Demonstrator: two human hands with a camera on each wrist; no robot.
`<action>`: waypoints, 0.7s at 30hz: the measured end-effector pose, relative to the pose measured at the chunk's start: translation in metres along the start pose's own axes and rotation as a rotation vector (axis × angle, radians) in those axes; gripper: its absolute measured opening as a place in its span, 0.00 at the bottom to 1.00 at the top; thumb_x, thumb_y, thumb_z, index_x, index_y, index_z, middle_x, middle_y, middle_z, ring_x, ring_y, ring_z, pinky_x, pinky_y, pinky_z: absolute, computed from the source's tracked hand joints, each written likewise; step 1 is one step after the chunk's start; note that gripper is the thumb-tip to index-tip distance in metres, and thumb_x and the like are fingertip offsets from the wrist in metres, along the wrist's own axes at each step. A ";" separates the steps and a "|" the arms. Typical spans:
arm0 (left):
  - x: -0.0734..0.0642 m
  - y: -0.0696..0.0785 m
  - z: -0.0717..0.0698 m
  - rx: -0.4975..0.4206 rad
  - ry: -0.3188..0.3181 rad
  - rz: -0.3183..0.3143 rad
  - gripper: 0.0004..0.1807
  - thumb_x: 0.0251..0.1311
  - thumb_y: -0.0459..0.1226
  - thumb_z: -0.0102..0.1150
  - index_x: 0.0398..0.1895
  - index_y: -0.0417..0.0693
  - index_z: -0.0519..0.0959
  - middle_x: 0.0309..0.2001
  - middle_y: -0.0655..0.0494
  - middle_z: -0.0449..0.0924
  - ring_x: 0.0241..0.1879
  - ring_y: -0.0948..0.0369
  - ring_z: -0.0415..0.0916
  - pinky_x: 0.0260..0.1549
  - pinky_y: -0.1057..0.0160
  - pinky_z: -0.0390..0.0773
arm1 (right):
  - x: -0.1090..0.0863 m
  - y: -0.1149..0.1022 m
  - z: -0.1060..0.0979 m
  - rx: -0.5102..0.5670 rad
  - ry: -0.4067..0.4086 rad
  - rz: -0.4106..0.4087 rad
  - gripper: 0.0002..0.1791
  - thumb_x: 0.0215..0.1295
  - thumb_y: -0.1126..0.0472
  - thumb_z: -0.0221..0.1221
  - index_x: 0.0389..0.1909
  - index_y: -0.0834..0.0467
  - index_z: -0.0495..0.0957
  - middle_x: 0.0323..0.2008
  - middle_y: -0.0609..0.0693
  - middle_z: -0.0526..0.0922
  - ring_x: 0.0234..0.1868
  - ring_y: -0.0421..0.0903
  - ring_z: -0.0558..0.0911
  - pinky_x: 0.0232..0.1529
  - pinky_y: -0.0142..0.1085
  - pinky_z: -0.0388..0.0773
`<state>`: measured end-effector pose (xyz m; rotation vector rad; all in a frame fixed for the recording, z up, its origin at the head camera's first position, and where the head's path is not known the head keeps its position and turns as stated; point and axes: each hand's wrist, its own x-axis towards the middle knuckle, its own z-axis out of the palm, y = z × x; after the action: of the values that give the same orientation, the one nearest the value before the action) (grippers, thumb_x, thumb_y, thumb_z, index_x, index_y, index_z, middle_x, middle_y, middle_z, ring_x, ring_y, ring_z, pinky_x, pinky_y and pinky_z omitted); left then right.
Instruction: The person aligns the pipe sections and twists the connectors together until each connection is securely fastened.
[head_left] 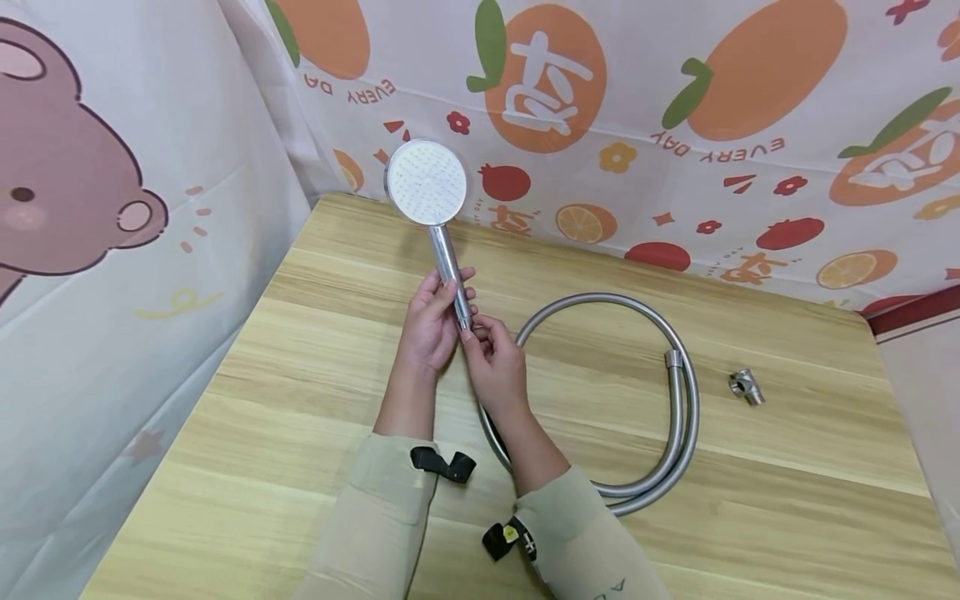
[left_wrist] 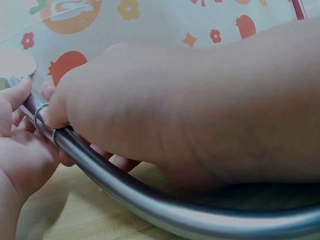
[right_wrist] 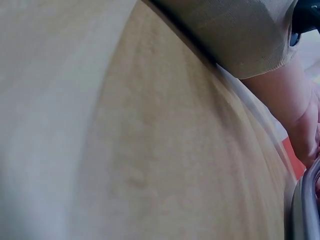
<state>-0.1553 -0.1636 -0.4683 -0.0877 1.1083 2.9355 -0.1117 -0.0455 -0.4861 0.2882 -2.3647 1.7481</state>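
A chrome hand shower, its round nozzle face turned up, is held by the handle in my left hand. My right hand pinches the lower end of the handle, where the metal shower hose meets it. The left wrist view shows the hose running in line with the handle, thin rings at the joint and the right fingers against it. Whether the joint is tight I cannot tell. In the right wrist view a forearm and the hose appear at the right edge.
The hose loops across the wooden table, its other end fitting lying inside the loop. To the right lies a small metal tee-shaped fitting. A fruit-print cloth hangs behind the table, with a bear-print cloth at left.
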 end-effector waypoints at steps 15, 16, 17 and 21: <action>-0.001 -0.001 0.002 -0.002 0.017 -0.007 0.14 0.73 0.34 0.46 0.59 0.51 0.73 0.49 0.55 0.80 0.39 0.62 0.76 0.36 0.67 0.80 | 0.001 0.000 0.001 -0.054 0.027 -0.052 0.22 0.56 0.57 0.71 0.50 0.59 0.78 0.32 0.53 0.82 0.26 0.39 0.74 0.26 0.27 0.73; -0.001 -0.001 0.002 -0.001 0.016 -0.007 0.14 0.73 0.34 0.46 0.58 0.51 0.73 0.49 0.55 0.80 0.39 0.62 0.75 0.36 0.67 0.80 | 0.001 0.000 0.001 -0.055 0.028 -0.058 0.22 0.56 0.58 0.71 0.50 0.59 0.78 0.31 0.53 0.82 0.26 0.39 0.74 0.26 0.27 0.73; -0.001 -0.001 0.002 -0.004 0.015 -0.006 0.14 0.73 0.34 0.47 0.58 0.51 0.73 0.49 0.55 0.80 0.39 0.62 0.75 0.36 0.67 0.79 | 0.001 0.000 0.001 -0.058 0.029 -0.063 0.22 0.56 0.58 0.71 0.51 0.59 0.78 0.31 0.53 0.82 0.25 0.39 0.73 0.26 0.27 0.72; -0.001 -0.002 0.002 -0.009 0.009 0.000 0.16 0.73 0.34 0.48 0.61 0.50 0.71 0.50 0.54 0.80 0.39 0.62 0.76 0.36 0.67 0.80 | 0.001 0.001 0.001 -0.073 0.034 -0.080 0.21 0.58 0.58 0.70 0.51 0.59 0.78 0.31 0.52 0.82 0.25 0.40 0.73 0.24 0.27 0.70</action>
<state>-0.1548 -0.1603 -0.4679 -0.1017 1.0958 2.9434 -0.1126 -0.0461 -0.4866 0.3340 -2.3532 1.6144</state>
